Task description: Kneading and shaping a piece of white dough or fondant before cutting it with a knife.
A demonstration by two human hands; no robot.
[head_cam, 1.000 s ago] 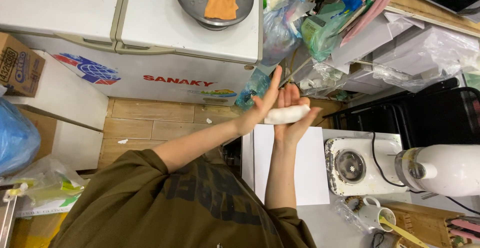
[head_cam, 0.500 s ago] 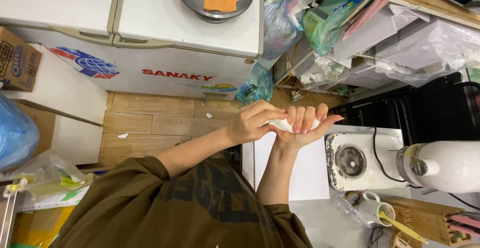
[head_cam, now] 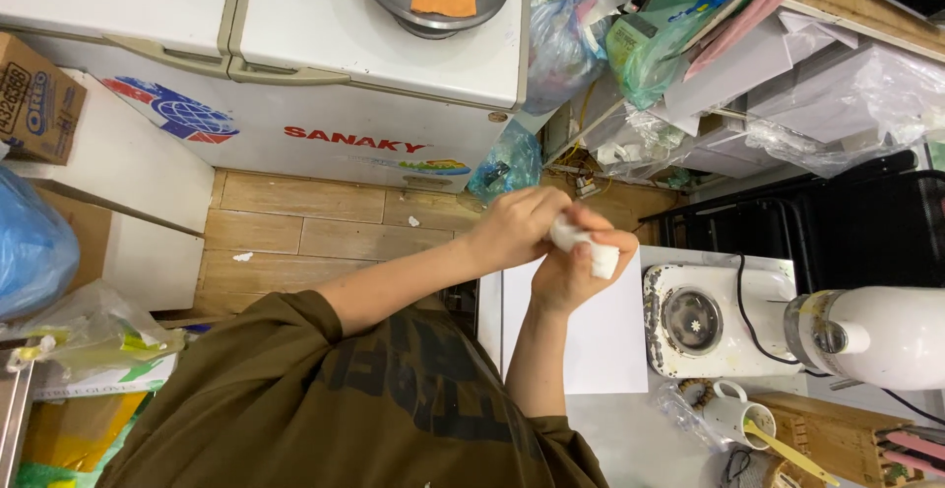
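Both hands closed round white dough lump (head_cam: 589, 249); left hand (head_cam: 520, 227) cups it, right hand (head_cam: 571, 274) grips beneath; looks soft, light, pliable; hold gently around middle.

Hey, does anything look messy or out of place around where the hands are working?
The white countertop appliance has brown crumbs and grime along its left edge. Small scraps lie on the wooden floor. Both hands squeeze a white lump; nothing spilled there.

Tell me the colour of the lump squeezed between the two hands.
White: the lump, pressed between the left hand and right hand, shows best in the head view.
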